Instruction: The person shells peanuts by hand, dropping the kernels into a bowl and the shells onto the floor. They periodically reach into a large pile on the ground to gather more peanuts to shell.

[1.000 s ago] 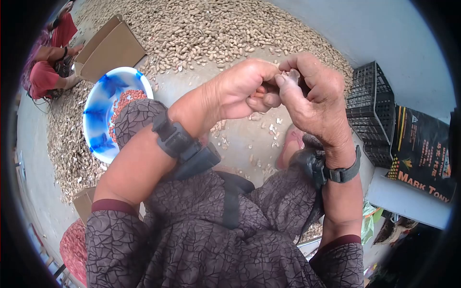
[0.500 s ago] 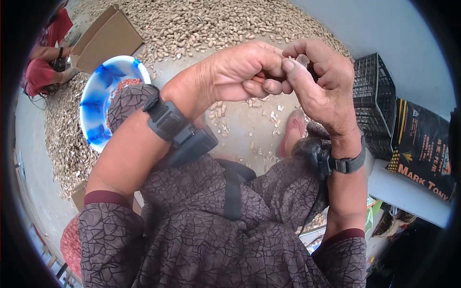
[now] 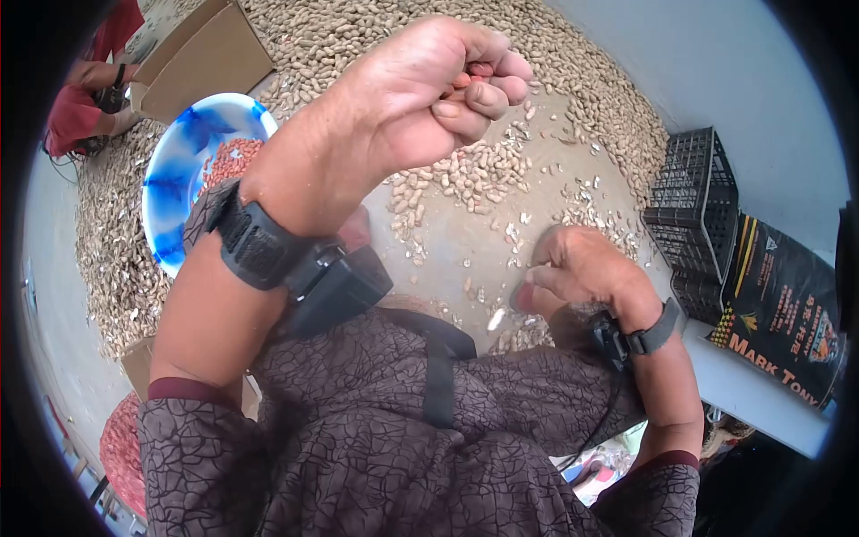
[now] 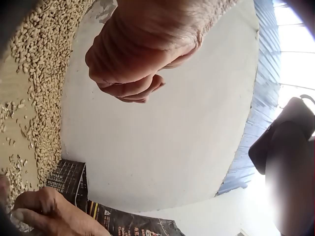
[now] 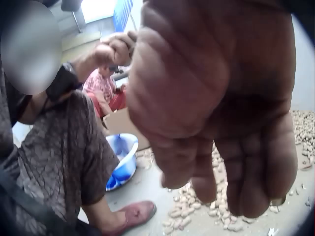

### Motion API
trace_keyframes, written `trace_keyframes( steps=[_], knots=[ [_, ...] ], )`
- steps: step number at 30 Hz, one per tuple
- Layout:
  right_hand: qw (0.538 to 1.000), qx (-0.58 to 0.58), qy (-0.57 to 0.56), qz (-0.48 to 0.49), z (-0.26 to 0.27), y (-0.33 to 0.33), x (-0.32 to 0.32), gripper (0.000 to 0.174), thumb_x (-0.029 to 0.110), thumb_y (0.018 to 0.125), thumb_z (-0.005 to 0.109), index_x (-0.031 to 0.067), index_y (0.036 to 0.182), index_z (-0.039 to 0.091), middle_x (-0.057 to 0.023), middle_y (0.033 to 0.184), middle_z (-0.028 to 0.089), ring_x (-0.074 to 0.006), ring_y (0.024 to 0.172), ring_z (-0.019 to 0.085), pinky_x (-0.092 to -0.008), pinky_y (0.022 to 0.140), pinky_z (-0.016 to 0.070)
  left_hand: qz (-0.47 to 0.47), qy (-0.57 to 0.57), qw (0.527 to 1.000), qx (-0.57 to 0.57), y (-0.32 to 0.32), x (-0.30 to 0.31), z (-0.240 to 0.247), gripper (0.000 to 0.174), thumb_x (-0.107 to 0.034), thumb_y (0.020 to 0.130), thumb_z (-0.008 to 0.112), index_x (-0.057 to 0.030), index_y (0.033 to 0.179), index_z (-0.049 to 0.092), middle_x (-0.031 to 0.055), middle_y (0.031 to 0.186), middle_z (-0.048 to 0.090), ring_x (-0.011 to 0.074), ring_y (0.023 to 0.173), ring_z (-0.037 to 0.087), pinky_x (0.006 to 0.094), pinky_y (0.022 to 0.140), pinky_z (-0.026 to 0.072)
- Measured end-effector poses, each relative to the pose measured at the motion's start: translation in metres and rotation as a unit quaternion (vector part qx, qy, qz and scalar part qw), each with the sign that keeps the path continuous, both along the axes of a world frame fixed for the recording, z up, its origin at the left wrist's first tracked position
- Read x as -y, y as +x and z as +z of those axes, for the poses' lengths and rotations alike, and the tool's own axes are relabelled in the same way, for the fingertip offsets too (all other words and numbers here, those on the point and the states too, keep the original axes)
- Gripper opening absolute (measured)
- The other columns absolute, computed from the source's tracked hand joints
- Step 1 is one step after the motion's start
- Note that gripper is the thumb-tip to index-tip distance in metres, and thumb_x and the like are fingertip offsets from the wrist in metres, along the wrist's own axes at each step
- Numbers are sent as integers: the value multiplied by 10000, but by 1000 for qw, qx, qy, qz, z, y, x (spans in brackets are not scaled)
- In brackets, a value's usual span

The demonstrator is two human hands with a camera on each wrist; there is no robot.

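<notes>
My left hand point(image 3: 438, 98) is raised palm up, its fingers curled round several reddish peanut kernels point(image 3: 462, 80). In the left wrist view the back of that hand point(image 4: 142, 54) hides the kernels. Lower on the right, beside my knee, my right hand point(image 3: 582, 268) hangs over the floor. The right wrist view shows its fingers loosely extended, with nothing seen in them. A small, pale, blurred piece like a peanut shell point(image 3: 497, 319) shows left of this hand. A blue and white basin point(image 3: 165, 179) holds shelled reddish peanuts point(image 3: 231, 159).
Unshelled peanuts point(image 3: 358, 40) cover the floor ahead, with a smaller pile point(image 3: 465, 183) nearer. Shell scraps point(image 3: 582, 210) lie scattered. A cardboard box point(image 3: 201, 58) and a seated person point(image 3: 80, 125) are at left. A black crate point(image 3: 693, 201) and a black printed bag point(image 3: 778, 313) stand at right.
My hands were together, the right pinching a shell piece near the left. Now the right has dropped down and away, letting go; the left has risen with the kernels.
</notes>
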State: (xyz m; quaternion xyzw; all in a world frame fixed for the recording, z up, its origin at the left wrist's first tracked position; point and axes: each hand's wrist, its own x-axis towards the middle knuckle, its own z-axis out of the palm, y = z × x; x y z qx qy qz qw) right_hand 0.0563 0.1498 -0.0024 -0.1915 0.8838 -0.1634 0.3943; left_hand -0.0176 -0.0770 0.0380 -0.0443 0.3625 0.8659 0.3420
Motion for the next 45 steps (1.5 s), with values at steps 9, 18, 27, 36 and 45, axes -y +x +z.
trace_keyframes(
  steps=[9, 18, 27, 36, 45],
  knots=[
    [982, -171, 18, -77, -162, -40, 7, 175, 174, 693, 589, 18, 766, 554, -173, 761, 598, -338, 752, 582, -396, 680, 461, 22, -19, 999, -40, 0, 20, 10, 200, -132, 878, 427, 46, 853, 516, 69, 691, 532, -1, 411, 338, 107, 285, 229],
    [963, -127, 135, -197, -267, -34, -1, 352, 252, 716, 593, 47, 993, 520, -186, 888, 607, -331, 860, 576, -386, 767, 443, -1, 1, 1000, -2, -14, 28, 18, 258, -153, 920, 324, 33, 896, 501, 63, 695, 532, 7, 374, 332, 118, 276, 245],
    [929, 102, 34, -355, -258, -44, 7, 180, 172, 733, 527, 16, 821, 544, -183, 762, 612, -250, 592, 616, -339, 510, 486, 8, -22, 999, -33, -18, 21, 16, 282, -146, 921, 319, 48, 921, 524, 71, 681, 523, 15, 370, 330, 123, 281, 247],
    [799, 141, -274, -517, -260, -21, 50, 236, 167, 748, 487, -23, 885, 513, -165, 688, 588, -209, 467, 575, -291, 357, 437, 105, 15, 994, 6, -6, 16, 14, 280, -130, 913, 324, 61, 908, 528, 73, 614, 514, 17, 363, 318, 139, 281, 237],
    [957, -65, -49, -279, -316, -15, 88, 216, 149, 761, 525, -18, 893, 487, -255, 808, 573, -390, 815, 556, -418, 761, 429, 85, -50, 995, -26, -13, 14, 17, 261, -137, 892, 374, 64, 883, 540, 79, 617, 524, 33, 362, 311, 156, 291, 221]
  ],
)
